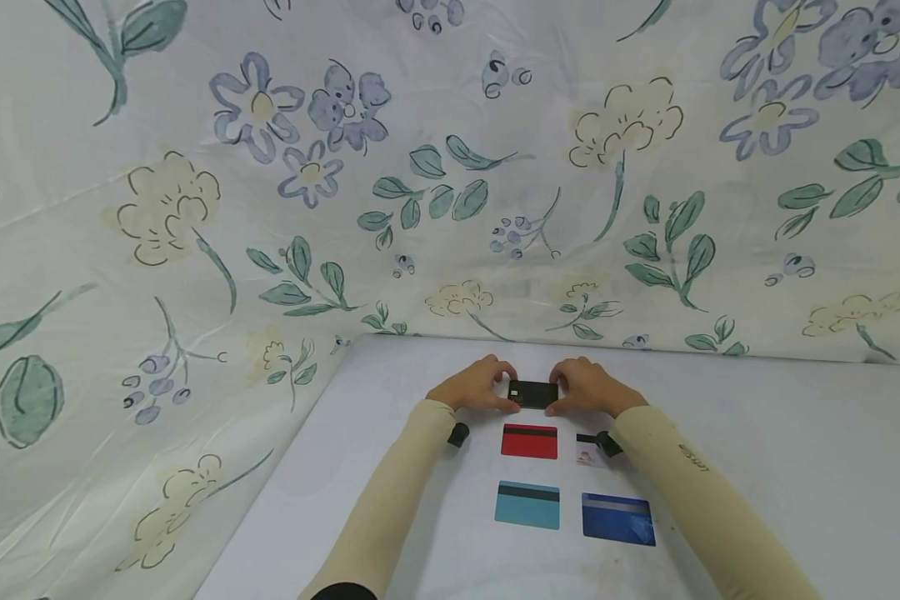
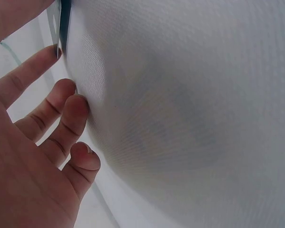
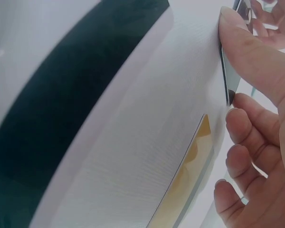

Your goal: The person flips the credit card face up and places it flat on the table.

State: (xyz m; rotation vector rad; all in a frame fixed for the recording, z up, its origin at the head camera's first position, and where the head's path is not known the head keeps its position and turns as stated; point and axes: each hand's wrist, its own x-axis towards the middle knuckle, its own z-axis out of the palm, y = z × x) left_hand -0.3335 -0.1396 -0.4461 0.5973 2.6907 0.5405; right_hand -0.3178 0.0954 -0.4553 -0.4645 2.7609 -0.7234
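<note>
A black chip card is held level between both hands at the far part of the table. My left hand pinches its left edge between thumb and index finger. The other fingers of the left hand curl loosely above the white surface. On the opposite edge, my right hand pinches the card with thumb and index finger. Close under the right hand, a gold-coloured card lies on the table; in the head view the hand hides it. A red card lies just nearer than the black one.
A white card with a dark stripe lies partly hidden behind the right wrist's black camera. Nearer are a light-blue striped card and a dark-blue card. Floral cloth hangs behind and left of the white table.
</note>
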